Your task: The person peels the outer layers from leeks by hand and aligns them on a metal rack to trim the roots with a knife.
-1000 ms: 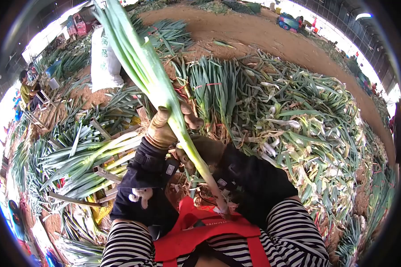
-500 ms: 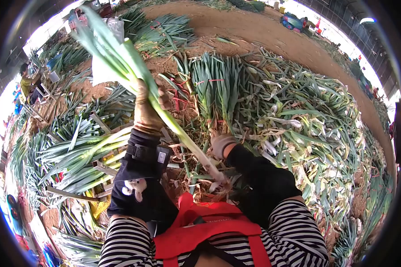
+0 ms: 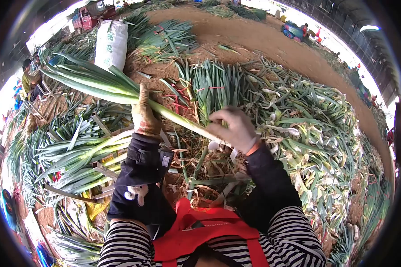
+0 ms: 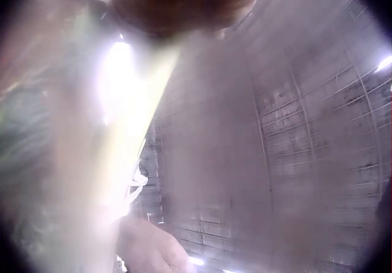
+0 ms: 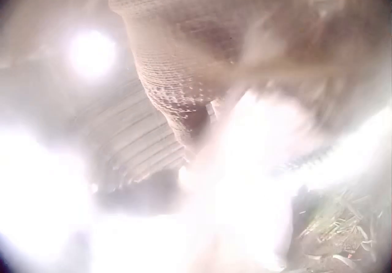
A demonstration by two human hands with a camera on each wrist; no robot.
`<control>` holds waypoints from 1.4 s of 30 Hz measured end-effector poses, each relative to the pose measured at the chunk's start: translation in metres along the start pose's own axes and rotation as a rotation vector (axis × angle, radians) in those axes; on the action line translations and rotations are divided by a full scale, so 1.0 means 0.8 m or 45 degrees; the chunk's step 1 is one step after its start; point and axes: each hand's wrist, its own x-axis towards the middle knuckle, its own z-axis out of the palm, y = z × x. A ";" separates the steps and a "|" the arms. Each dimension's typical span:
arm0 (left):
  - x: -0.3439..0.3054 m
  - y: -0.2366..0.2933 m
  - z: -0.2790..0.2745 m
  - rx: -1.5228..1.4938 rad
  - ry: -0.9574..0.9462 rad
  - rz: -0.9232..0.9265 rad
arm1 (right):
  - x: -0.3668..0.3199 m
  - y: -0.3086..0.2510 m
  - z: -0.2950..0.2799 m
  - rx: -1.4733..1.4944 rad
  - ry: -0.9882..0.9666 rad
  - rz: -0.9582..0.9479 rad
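A long leek [image 3: 178,119] lies slantwise across the head view, its green leaves [image 3: 91,82] fanned to the upper left. The gloved left hand [image 3: 145,113] grips it where leaves meet pale stalk. Over the root end, the gloved right hand [image 3: 236,129] has its bent fingers at the stalk; blur hides whether they pinch it. A pale strip hangs below that hand. In the left wrist view the stalk [image 4: 131,132] runs down from the left glove [image 4: 177,6]. Glare covers much of the right wrist view around the right glove [image 5: 177,58].
Tied leeks [image 3: 216,84] stand ahead. Loose leeks [image 3: 82,153] lie on a rack at the left; a heap of trimmings [image 3: 316,129] spreads at the right. Farther off are a white sack [image 3: 111,44], a red vehicle [image 3: 91,17] and a seated person [image 3: 31,82].
The leek has tilted flatter, its leaves swinging down to the left. The right hand has risen from beside the tied bundle's base to the leek's root end.
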 end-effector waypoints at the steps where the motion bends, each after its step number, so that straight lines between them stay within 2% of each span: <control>1: -0.003 0.001 0.001 0.101 -0.004 -0.008 | -0.002 -0.012 0.006 -0.134 -0.008 0.011; 4: -0.018 -0.008 0.024 0.057 0.125 0.021 | -0.006 -0.023 0.019 -0.310 -0.086 0.045; 6: -0.011 -0.023 0.016 0.062 0.103 0.048 | -0.007 -0.020 0.028 -0.428 0.082 -0.175; 10: -0.016 -0.029 0.022 0.057 0.134 0.059 | -0.009 -0.013 0.037 -0.534 0.027 -0.188; 13: -0.021 -0.030 0.023 -0.007 0.126 -0.038 | -0.013 -0.005 0.047 -0.540 0.010 -0.210; 17: -0.019 -0.036 0.015 -0.008 0.034 -0.016 | -0.008 -0.012 0.044 -0.609 -0.057 -0.185; 19: -0.019 -0.039 0.014 -0.016 -0.023 -0.011 | -0.005 -0.016 0.040 -0.457 -0.292 0.017; 20: -0.020 -0.038 0.017 -0.021 -0.032 -0.013 | -0.005 -0.016 0.038 -0.456 -0.289 0.026; 23: -0.015 -0.032 0.015 -0.062 -0.054 -0.052 | -0.010 -0.013 0.034 -0.034 -0.238 0.413; 24: -0.011 -0.029 0.013 -0.104 -0.059 -0.081 | -0.015 -0.002 0.040 -0.039 -0.234 0.415; 26: -0.011 -0.024 0.015 -0.105 0.000 -0.012 | -0.027 0.028 0.056 0.781 -0.054 0.645; 27: -0.011 -0.019 0.015 -0.092 -0.008 -0.003 | -0.032 0.042 0.058 0.855 -0.045 0.498; 28: -0.011 -0.016 0.015 -0.079 -0.017 0.009 | -0.030 0.032 0.051 0.853 -0.047 0.496; 30: -0.004 -0.015 0.009 -0.111 0.007 -0.011 | -0.022 0.002 0.036 1.926 0.290 0.984; 32: 0.007 -0.016 -0.004 -0.140 0.028 -0.032 | -0.033 0.020 0.032 1.991 0.288 0.990; 33: 0.017 -0.017 -0.013 -0.126 0.079 -0.024 | -0.043 0.033 0.026 1.651 0.054 0.807; 34: 0.027 -0.016 -0.021 -0.112 0.129 -0.016 | -0.043 0.038 0.020 1.055 -0.067 0.340; 35: 0.039 -0.011 -0.029 -0.053 0.139 0.090 | -0.043 0.042 0.014 0.452 0.026 -0.073; 36: 0.052 -0.007 -0.043 -0.029 0.089 0.144 | -0.043 0.052 -0.002 0.454 -0.028 -0.129; 38: 0.063 0.012 -0.059 -0.118 -0.012 0.139 | -0.045 0.090 -0.047 0.172 -0.724 0.076; 39: 0.071 0.024 -0.067 -0.200 0.040 0.121 | -0.044 0.093 -0.055 -0.148 -0.699 0.566; 40: 0.080 0.032 -0.086 -0.231 -0.102 0.155 | -0.044 0.094 -0.062 -0.474 -0.649 1.051; 42: 0.075 0.053 -0.086 -0.452 -0.183 0.103 | -0.089 0.131 -0.057 -1.155 -0.285 0.702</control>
